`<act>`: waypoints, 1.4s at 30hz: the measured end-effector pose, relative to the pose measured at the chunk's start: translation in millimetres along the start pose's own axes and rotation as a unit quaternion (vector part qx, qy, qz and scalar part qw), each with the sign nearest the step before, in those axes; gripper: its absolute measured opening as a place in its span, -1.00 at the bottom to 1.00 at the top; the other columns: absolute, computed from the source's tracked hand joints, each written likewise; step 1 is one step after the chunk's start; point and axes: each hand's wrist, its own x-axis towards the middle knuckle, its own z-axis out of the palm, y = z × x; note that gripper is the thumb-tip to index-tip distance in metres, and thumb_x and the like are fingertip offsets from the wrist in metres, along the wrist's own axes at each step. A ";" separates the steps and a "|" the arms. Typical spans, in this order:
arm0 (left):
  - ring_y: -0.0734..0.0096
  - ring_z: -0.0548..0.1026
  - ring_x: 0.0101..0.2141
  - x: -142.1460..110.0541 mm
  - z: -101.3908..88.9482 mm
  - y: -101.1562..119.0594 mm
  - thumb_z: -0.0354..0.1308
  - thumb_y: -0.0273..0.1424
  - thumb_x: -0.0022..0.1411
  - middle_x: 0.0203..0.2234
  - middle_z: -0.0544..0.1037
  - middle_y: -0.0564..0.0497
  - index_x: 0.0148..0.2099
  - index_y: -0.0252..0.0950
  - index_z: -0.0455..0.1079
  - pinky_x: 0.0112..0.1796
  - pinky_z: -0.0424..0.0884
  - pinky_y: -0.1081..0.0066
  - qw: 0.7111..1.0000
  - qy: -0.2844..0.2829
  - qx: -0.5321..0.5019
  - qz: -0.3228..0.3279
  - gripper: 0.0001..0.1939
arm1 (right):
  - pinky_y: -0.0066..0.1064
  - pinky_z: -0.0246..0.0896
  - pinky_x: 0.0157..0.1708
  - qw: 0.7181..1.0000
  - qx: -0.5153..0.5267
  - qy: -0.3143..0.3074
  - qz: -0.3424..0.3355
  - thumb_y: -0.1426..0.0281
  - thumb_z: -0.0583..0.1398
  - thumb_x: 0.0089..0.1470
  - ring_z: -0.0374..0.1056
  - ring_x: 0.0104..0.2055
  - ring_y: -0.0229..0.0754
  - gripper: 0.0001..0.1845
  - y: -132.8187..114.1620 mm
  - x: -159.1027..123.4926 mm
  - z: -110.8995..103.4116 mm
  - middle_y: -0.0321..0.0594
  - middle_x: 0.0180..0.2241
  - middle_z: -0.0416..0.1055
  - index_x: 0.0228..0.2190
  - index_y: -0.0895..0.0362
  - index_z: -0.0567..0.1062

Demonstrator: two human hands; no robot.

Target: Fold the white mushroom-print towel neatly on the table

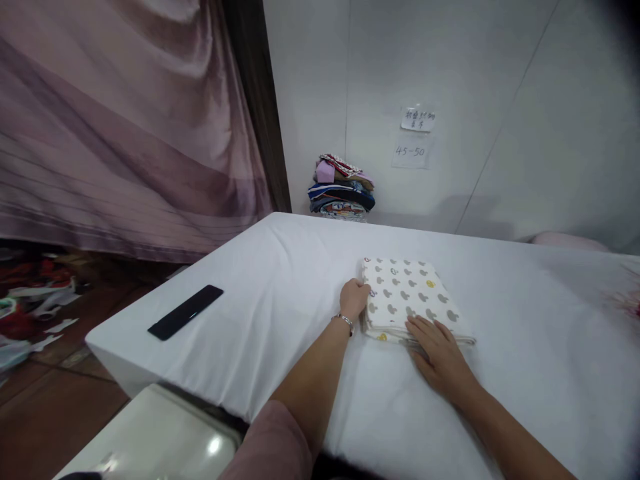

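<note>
Cloth (407, 290) (one, folded) touches left hand (354, 298) and right hand (441, 357).

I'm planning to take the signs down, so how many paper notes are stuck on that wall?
2, both on the wall: an upper note, and a lower note just below it, reading 45-50.

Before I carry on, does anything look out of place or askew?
Mostly the floor at far left: red and white items lie jumbled, with pale scraps scattered loose. The cloth stack by the wall has uneven edges. I see no spill on the tablecloth.
</note>
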 end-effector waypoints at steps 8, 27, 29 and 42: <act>0.22 0.50 -0.31 12.5 -1.5 14.1 0.10 -0.11 0.11 -0.36 0.57 -0.07 -0.43 -0.24 0.32 -0.36 0.28 0.37 1.000 -0.007 0.020 -0.005 -0.71 | -0.02 -0.04 0.17 1.000 -0.004 -0.004 -0.002 0.39 0.05 0.12 0.11 0.23 -0.02 -0.39 1.4 -0.5 2.1 -0.19 0.20 0.21 0.21 0.01 0.13; 0.31 0.49 -0.27 29.2 12.1 4.5 0.12 -0.30 0.17 -0.30 0.56 -0.06 -0.30 -0.26 0.33 -0.26 0.32 0.40 0.999 0.048 -0.021 -0.005 -0.86 | 0.00 -0.06 0.19 0.999 0.006 -0.032 0.020 0.42 0.03 0.14 0.08 0.25 -0.05 -0.45 -1.8 2.2 -3.8 -0.15 0.20 0.20 0.18 0.08 0.19; 0.30 0.49 -0.27 30.6 11.9 2.6 0.11 -0.30 0.18 -0.31 0.56 -0.07 -0.31 -0.26 0.33 -0.25 0.32 0.39 0.999 0.042 -0.018 0.004 -0.87 | 0.00 -0.06 0.19 0.999 0.006 -0.035 0.025 0.43 0.03 0.14 0.08 0.25 -0.05 -0.46 -4.1 3.5 -6.3 -0.13 0.20 0.20 0.17 0.09 0.20; 0.20 0.23 0.15 -20.7 4.4 33.8 0.05 -0.37 0.22 0.12 0.34 -0.14 0.08 -0.30 0.30 0.14 0.09 0.24 0.947 0.004 0.162 0.278 -0.63 | 0.01 -0.07 0.21 0.999 0.015 -0.030 0.029 0.44 0.05 0.11 0.09 0.24 -0.03 -0.43 -8.0 5.6 -10.8 -0.08 0.20 0.21 0.18 0.11 0.21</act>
